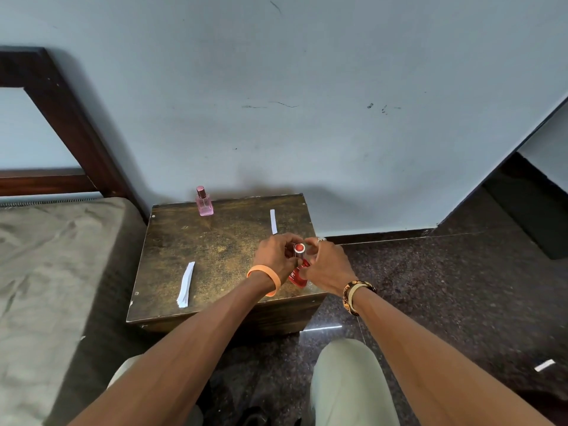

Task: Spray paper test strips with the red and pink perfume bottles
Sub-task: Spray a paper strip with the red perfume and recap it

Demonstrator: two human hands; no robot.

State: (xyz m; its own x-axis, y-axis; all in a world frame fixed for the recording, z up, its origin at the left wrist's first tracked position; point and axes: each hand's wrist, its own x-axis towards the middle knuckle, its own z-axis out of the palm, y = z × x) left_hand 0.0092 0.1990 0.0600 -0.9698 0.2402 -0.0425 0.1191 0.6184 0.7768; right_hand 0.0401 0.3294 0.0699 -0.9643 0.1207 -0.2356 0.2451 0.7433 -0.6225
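Observation:
The red perfume bottle [297, 276] stands near the front right of the small wooden table [215, 241]. My left hand [275, 256] grips its neck and cap from the left. My right hand [327, 264] wraps the bottle's body from the right. The red cap top [299, 248] shows between my fingers. At the back left of the table the pink perfume bottle [204, 202] stands upright and capped. A stack of white paper strips [186, 285] lies at the front left. One single strip [273, 221] lies at the back right.
A bed with a grey-green mattress [46, 272] and dark wooden frame [61, 118] is on the left. The wall [307, 118] rises just behind the table. Dark speckled floor [430, 287] spreads to the right, with a white strip [544, 365] on it. My knees are below.

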